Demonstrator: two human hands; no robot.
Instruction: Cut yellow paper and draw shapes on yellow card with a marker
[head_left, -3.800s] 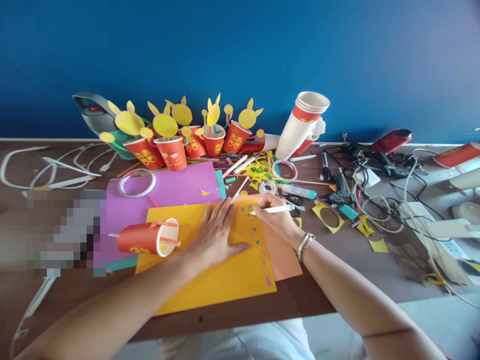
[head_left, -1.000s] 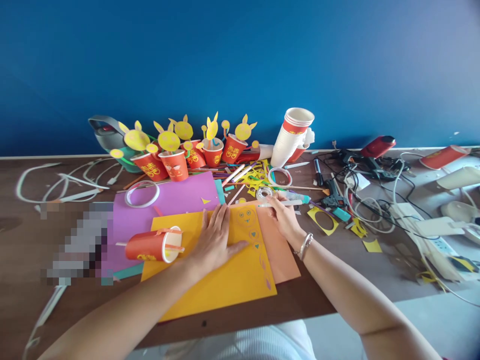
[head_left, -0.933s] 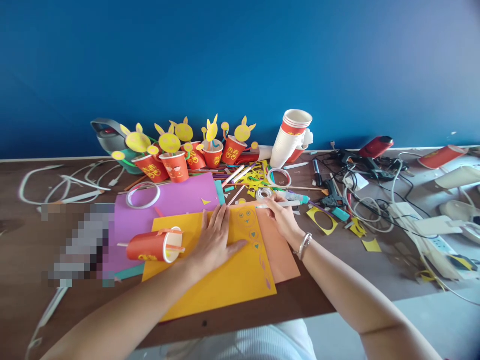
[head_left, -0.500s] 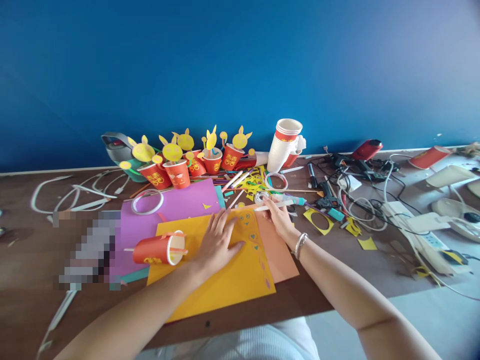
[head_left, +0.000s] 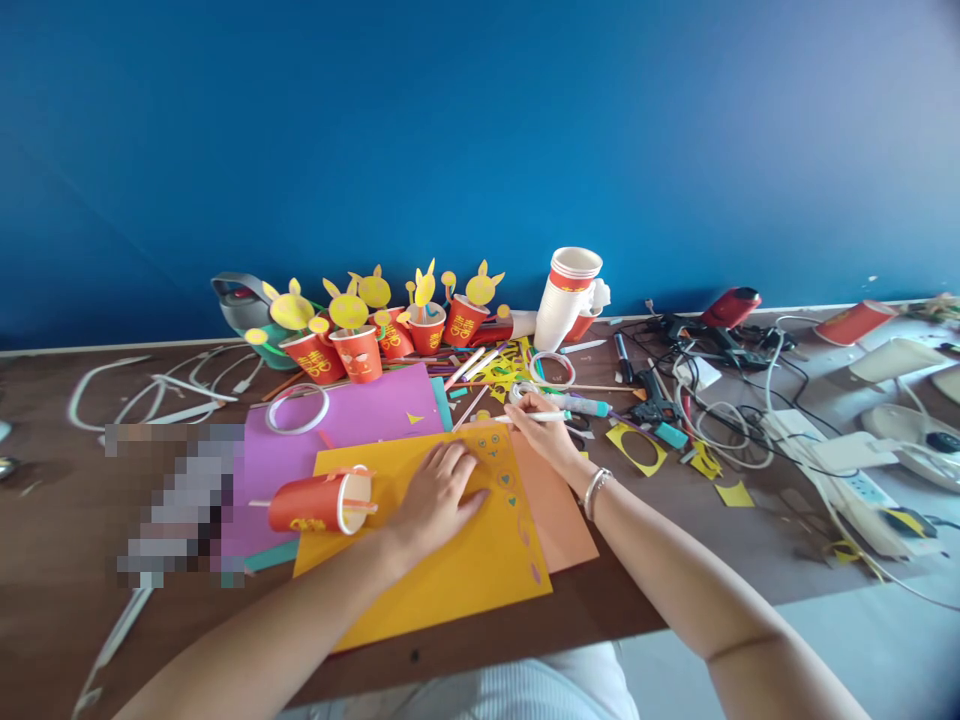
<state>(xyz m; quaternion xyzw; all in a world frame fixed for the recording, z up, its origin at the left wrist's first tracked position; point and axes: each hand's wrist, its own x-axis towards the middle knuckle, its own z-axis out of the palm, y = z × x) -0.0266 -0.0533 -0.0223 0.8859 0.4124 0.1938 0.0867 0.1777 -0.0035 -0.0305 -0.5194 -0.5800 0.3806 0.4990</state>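
My left hand [head_left: 439, 492] lies flat on a yellow-orange paper sheet [head_left: 442, 590], fingers stretched and thumb apart. My right hand [head_left: 546, 436] pinches a slim white marker [head_left: 552, 416] with a green end, its other end over the sheet's upper right corner. Small faces and heart shapes are drawn down the sheet's right side. Beneath this sheet a peach sheet [head_left: 561, 530] sticks out on the right, a purple one [head_left: 375, 405] on the left. A red paper cup [head_left: 307, 504] lies on its side left of my left hand.
Several red cups with yellow rabbit-eared paper heads [head_left: 356, 352] stand along the wall. A stack of white cups [head_left: 561, 305], yellow scraps [head_left: 510, 368], a tape roll [head_left: 298, 408], a black glue gun [head_left: 654, 400], cables and a power strip [head_left: 840, 465] lie around.
My right hand and the marker have shifted slightly left, and the fingers have curled into a writing grip. My left hand stays on the yellow-orange sheet. The view has tilted slightly.
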